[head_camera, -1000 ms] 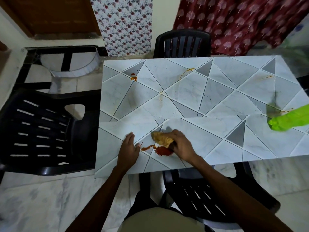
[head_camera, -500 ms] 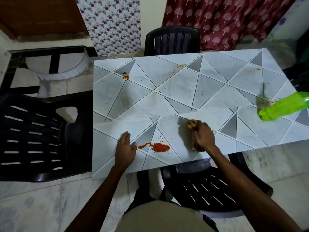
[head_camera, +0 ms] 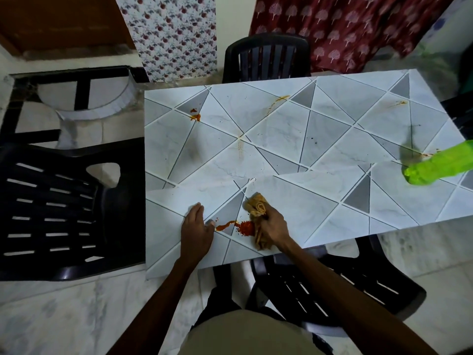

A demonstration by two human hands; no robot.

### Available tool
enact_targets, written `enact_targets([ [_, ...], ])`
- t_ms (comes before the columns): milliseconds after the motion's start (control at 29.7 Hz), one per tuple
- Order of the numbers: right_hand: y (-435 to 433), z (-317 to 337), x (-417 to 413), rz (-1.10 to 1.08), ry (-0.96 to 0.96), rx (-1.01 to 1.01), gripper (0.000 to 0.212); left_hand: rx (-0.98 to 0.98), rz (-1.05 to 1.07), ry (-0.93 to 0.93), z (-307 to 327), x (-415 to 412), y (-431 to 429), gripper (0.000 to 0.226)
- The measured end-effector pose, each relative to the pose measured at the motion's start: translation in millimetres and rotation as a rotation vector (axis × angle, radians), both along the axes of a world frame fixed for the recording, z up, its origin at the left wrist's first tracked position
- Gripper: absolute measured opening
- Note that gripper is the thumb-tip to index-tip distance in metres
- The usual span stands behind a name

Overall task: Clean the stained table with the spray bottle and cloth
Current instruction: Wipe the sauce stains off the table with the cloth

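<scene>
The right hand [head_camera: 273,226] grips a crumpled tan cloth [head_camera: 257,204] touching the red stain [head_camera: 244,227]; the left hand [head_camera: 195,228] rests flat, relaxed, on the table [head_camera: 332,149].

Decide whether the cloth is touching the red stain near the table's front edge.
Touching. The head view shows the cloth, gripped by the right hand, overlapping the red stain at its right edge.

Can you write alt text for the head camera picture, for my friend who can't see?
A person's right hand holds a tan cloth against a red stain on a grey patterned table, the left hand resting flat beside it. A green bottle is at the table's right edge.
</scene>
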State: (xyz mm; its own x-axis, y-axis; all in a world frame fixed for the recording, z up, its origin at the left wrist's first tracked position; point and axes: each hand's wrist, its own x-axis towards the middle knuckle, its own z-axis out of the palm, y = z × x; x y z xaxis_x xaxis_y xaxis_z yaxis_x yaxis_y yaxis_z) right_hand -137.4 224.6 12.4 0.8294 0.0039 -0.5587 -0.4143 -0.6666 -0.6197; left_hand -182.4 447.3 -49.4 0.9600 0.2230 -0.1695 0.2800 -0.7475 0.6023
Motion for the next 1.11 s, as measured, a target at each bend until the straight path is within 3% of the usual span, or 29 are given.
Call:
enact_targets([
  [135,-2,16,22,0.012,0.046,0.120,0.048,0.043,-0.028,-0.042,3,5,4,0.061],
  [337,-21,52,92,0.092,-0.193,-0.078,0.063,-0.006,-0.004,-0.129,8,19,15,0.045],
  [472,-23,55,152,0.093,-0.308,-0.261,0.046,-0.020,-0.060,-0.167,5,29,25,0.034],
  [607,-22,20,191,0.152,-0.210,-0.292,0.034,-0.010,-0.105,-0.129,0,37,29,0.040],
  [708,-4,-7,175,0.234,-0.138,-0.155,0.021,-0.008,-0.128,-0.115,-5,45,31,0.043],
  [775,10,-17,145,0.329,-0.173,-0.234,0.020,-0.029,-0.128,-0.112,-5,51,29,0.043],
  [876,18,-25,93,0.452,-0.247,-0.215,0.028,-0.063,-0.125,-0.108,-1,64,20,0.043],
  [978,15,-22,65,0.585,-0.173,-0.155,0.044,-0.097,-0.166,-0.155,4,87,10,0.038],
  [1112,-3,-3,60,0.468,-0.094,-0.025,0.044,-0.080,-0.236,-0.210,10,121,-3,0.043],
])
